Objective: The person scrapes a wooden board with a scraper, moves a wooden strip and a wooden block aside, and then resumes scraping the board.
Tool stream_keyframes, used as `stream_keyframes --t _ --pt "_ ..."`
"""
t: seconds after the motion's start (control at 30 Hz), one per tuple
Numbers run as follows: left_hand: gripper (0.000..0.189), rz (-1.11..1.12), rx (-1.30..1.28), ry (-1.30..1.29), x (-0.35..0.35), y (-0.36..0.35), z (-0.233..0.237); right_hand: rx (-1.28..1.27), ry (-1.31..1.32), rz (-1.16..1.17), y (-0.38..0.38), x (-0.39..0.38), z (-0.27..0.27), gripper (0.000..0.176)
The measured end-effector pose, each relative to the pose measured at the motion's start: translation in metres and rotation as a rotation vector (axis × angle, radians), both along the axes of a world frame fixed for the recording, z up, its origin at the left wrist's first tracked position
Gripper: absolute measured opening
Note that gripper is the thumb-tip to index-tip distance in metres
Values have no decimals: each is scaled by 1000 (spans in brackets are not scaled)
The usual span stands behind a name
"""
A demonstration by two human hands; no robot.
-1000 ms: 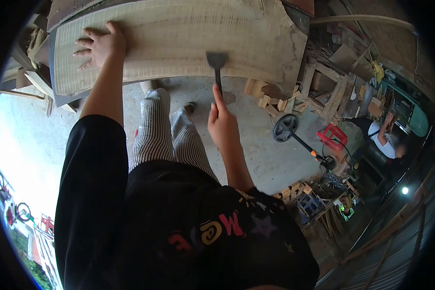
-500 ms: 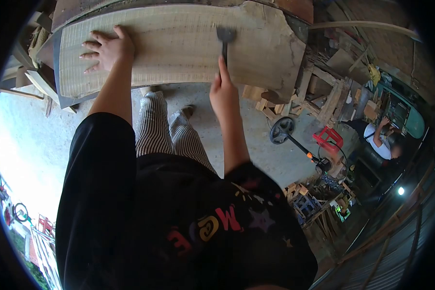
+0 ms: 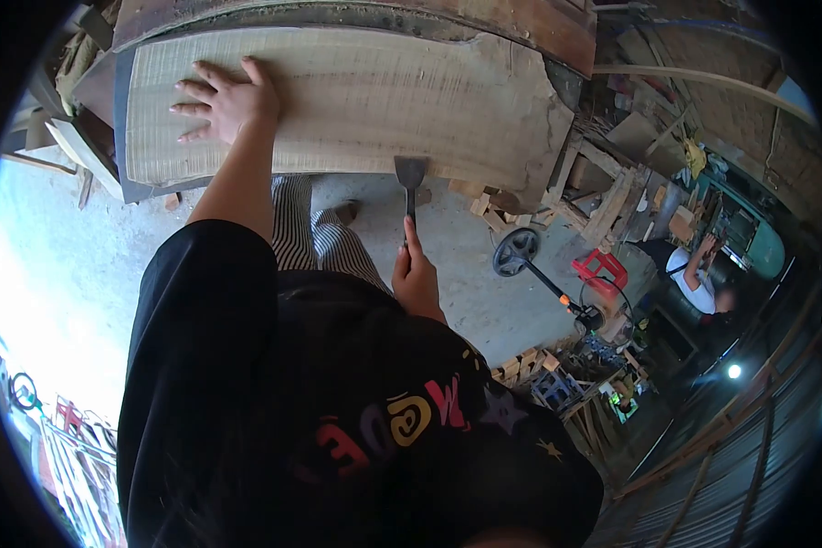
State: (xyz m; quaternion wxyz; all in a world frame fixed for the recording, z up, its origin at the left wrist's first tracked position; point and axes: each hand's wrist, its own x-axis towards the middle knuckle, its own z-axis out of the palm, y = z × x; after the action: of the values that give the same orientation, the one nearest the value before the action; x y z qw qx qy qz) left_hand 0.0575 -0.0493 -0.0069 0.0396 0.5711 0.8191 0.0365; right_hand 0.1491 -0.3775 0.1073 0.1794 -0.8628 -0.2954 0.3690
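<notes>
Fingers point(image 3: 408, 241) of right hand point(image 3: 417, 276) grip scraper point(image 3: 411, 172).

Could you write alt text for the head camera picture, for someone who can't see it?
A person's left hand lies flat on a big pale rough-sawn wooden slab, while the right hand grips a dark-handled flat-bladed scraper, its blade by the slab's near edge. Another person in a white top sits in the cluttered workshop beyond.

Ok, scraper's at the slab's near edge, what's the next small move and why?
Probably push the scraper forward onto the slab: its blade sits at the near edge, the right hand grips the handle, and the left hand lies flat on the wood, steadying it.
</notes>
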Motion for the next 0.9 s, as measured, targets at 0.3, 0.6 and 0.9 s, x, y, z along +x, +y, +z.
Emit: stream_keyframes --t 0.3,0.6,0.9 --pt "78 -23 56 -21 -3 -2 -4 105 -158 113 103 52 -8 52" --pt "78 -14 65 -16 -2 0 -4 42 -40 38 45 8 -7 52" --pt "80 -25 39 -28 -3 1 -3 96 -115 58 104 44 -16 51"
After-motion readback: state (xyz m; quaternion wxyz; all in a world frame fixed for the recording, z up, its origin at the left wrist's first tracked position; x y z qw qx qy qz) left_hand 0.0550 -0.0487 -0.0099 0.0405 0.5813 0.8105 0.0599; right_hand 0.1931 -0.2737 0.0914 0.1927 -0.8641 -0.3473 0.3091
